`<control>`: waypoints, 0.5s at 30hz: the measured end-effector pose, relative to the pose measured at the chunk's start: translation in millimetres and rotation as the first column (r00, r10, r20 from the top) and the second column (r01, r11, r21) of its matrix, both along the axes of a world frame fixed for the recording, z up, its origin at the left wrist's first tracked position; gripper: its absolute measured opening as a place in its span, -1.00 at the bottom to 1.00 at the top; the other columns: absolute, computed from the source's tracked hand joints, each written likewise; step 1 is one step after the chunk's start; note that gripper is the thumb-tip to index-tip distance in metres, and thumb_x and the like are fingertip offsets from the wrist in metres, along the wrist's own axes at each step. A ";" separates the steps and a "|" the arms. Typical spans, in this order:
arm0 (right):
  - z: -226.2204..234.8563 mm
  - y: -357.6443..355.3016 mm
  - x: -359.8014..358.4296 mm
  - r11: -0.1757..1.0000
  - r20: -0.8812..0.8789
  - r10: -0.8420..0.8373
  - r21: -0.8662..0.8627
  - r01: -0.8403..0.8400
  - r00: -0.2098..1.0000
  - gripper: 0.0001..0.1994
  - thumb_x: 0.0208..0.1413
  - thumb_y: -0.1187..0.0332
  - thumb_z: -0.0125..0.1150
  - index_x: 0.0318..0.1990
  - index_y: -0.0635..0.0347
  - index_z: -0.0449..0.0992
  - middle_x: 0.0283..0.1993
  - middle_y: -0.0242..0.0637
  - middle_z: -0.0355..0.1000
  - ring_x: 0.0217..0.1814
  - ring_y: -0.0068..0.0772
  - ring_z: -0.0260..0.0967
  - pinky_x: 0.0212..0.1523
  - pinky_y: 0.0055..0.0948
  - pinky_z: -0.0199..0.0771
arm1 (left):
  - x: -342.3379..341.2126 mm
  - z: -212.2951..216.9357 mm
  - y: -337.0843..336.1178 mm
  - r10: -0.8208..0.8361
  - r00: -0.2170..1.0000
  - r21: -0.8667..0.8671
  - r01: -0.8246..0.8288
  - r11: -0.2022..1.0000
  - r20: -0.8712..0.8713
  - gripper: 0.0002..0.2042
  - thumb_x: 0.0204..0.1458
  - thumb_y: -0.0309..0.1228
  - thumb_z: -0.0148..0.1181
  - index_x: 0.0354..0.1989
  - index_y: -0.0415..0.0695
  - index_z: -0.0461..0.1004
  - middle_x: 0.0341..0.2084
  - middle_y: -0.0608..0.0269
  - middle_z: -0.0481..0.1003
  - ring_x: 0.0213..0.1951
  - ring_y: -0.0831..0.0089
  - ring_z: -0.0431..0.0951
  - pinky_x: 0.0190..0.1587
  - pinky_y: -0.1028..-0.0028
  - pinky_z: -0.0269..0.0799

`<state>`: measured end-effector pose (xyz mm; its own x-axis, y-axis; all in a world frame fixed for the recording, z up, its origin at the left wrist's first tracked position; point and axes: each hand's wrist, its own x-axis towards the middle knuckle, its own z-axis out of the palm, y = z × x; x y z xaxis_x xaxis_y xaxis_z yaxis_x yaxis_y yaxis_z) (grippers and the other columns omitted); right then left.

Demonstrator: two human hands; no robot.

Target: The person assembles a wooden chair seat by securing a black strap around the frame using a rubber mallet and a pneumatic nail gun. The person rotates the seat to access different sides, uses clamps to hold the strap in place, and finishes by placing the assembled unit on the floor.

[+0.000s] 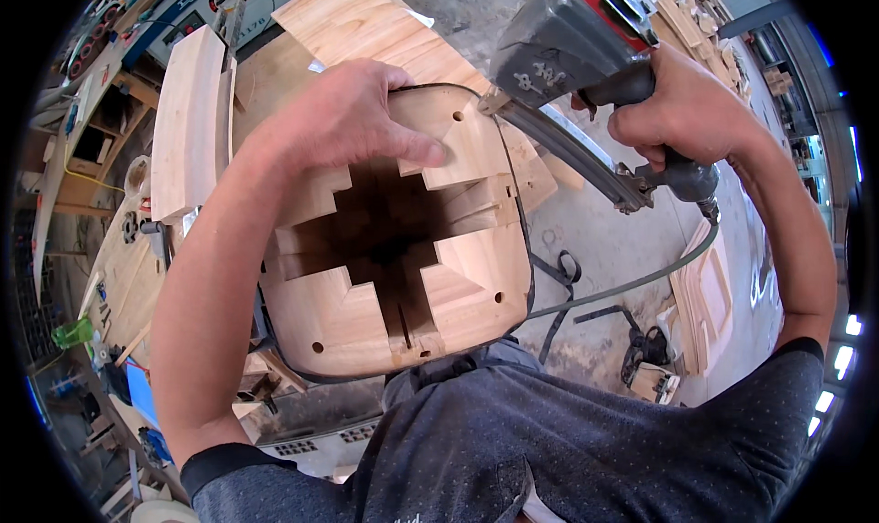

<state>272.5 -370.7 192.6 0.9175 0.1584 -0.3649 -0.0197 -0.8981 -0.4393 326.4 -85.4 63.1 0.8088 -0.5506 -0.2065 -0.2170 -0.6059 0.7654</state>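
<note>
A thick pale wooden frame (311,326) with rounded corners and a stepped, cross-shaped opening sits in front of me. Small round holes mark its corners, and a dark band runs round its rim. My left hand (362,115) grips the far left edge, its thumb pressed on the top face and its other fingers over the side, partly hidden. My right hand (682,111) is wrapped round the handle of an air nail gun (558,60). The gun's nose is at the frame's far right corner; whether they touch I cannot tell.
A green air hose (632,291) trails from the nail gun toward the frame. Beyond the frame lies a wooden board (366,24), with a tall wooden block (188,125) at left. Curved wooden strips (703,299) and black straps (558,276) lie on the right.
</note>
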 end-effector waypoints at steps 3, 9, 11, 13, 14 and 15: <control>2.1 2.8 0.0 0.998 -0.024 0.046 -0.051 -0.047 0.999 -0.67 -0.17 0.31 0.24 -0.31 0.45 0.56 -0.68 -0.31 0.42 -0.70 -0.52 0.39 -0.59 -0.45 0.44 | -1.1 0.9 -0.2 -0.001 1.000 0.002 0.001 1.000 -0.003 -0.41 -0.25 -0.10 0.65 -0.10 -0.26 0.66 -0.38 0.11 0.65 -0.29 0.30 0.61 -0.11 0.34 0.53; 1.5 4.3 -2.6 0.994 0.004 0.075 -0.081 -0.074 0.997 -0.71 -0.16 0.27 0.25 -0.41 0.39 0.59 -0.71 -0.31 0.42 -0.71 -0.53 0.40 -0.58 -0.48 0.41 | 0.0 5.3 0.2 -0.020 1.000 0.000 0.020 1.000 -0.005 -0.39 -0.26 -0.07 0.66 -0.08 -0.25 0.66 -0.36 0.12 0.66 -0.28 0.30 0.62 -0.10 0.34 0.52; -2.3 -0.6 -0.6 0.993 0.006 0.071 -0.092 -0.070 0.997 -0.73 -0.16 0.27 0.25 -0.43 0.36 0.61 -0.71 -0.31 0.42 -0.71 -0.52 0.40 -0.58 -0.48 0.41 | 1.1 5.5 0.7 -0.028 1.000 0.000 0.028 1.000 0.008 -0.36 -0.27 -0.05 0.67 -0.06 -0.25 0.66 -0.34 0.10 0.66 -0.26 0.28 0.63 -0.08 0.34 0.52; 1.4 0.6 -2.0 0.996 0.006 0.053 -0.078 -0.052 0.999 -0.73 -0.16 0.28 0.24 -0.39 0.35 0.61 -0.70 -0.31 0.42 -0.71 -0.52 0.39 -0.57 -0.47 0.42 | 2.6 3.2 1.2 -0.023 0.999 -0.001 0.024 1.000 0.040 -0.33 -0.27 -0.03 0.67 -0.04 -0.26 0.65 -0.31 0.08 0.67 -0.23 0.25 0.64 -0.05 0.33 0.52; 0.6 1.7 -4.2 0.997 -0.001 0.044 -0.071 -0.044 0.999 -0.73 -0.16 0.29 0.24 -0.37 0.34 0.61 -0.70 -0.31 0.42 -0.71 -0.52 0.39 -0.57 -0.46 0.43 | 2.3 1.2 1.9 -0.026 0.999 0.009 0.025 1.000 0.047 -0.31 -0.28 -0.01 0.67 -0.02 -0.27 0.65 -0.29 0.06 0.67 -0.21 0.23 0.65 -0.04 0.32 0.52; 0.4 2.7 -6.1 0.998 0.006 0.032 -0.049 -0.032 0.999 -0.71 -0.16 0.29 0.24 -0.34 0.35 0.61 -0.69 -0.31 0.42 -0.72 -0.52 0.38 -0.56 -0.46 0.43 | 3.5 0.7 1.4 -0.028 0.998 0.019 0.027 0.999 0.054 -0.28 -0.28 0.00 0.67 -0.01 -0.28 0.64 -0.27 0.04 0.67 -0.20 0.21 0.65 -0.03 0.32 0.52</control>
